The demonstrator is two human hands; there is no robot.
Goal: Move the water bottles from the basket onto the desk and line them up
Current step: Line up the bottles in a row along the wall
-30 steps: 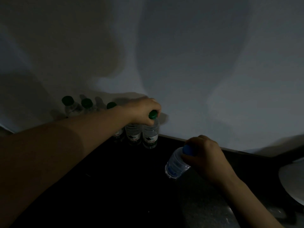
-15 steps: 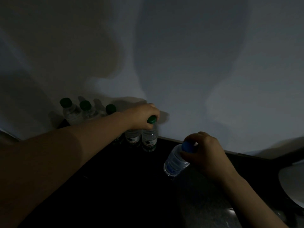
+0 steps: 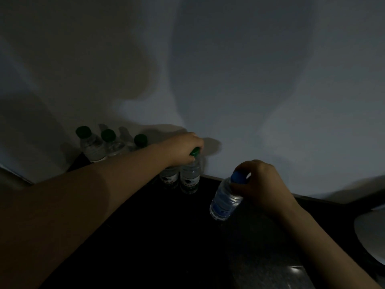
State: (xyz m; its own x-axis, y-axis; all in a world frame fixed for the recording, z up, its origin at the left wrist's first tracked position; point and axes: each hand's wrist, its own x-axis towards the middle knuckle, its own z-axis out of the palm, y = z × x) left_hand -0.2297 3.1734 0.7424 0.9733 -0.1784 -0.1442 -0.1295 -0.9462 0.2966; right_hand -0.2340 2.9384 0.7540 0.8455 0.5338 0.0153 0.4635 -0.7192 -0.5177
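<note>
Where the row is set: green-capped bottles are lined along the back edge of the desk (image 3: 166, 236), close against the wall (image 3: 239, 80).
Row, left part: three green-capped bottles (image 3: 91, 147) are seen upright at the far left, just beside one another.
Row, middle: this stretch is hidden by the left forearm.
Row, right end: the end bottle (image 3: 190, 178) stands upright, touching the neighbour bottle (image 3: 169, 177).
Left hand (image 3: 183, 150): the fingers are curled over the green cap of the end bottle and closed on it.
Right hand (image 3: 262, 184): the fingers are clamped round the blue cap and neck of the blue-capped bottle (image 3: 226, 201).
Blue-capped bottle: it is held tilted, base down and to the left, apart from the row; whether the base touches the desk cannot be told.
Desk: a near-black surface is seen, with a paler speckled patch and a small glint at the lower right.
Room: it is dimly lit, and broad soft shadows are cast on the pale wall.
Right edge: a pale rounded shape (image 3: 373, 232) is cut off by the frame — what it is cannot be told.
</note>
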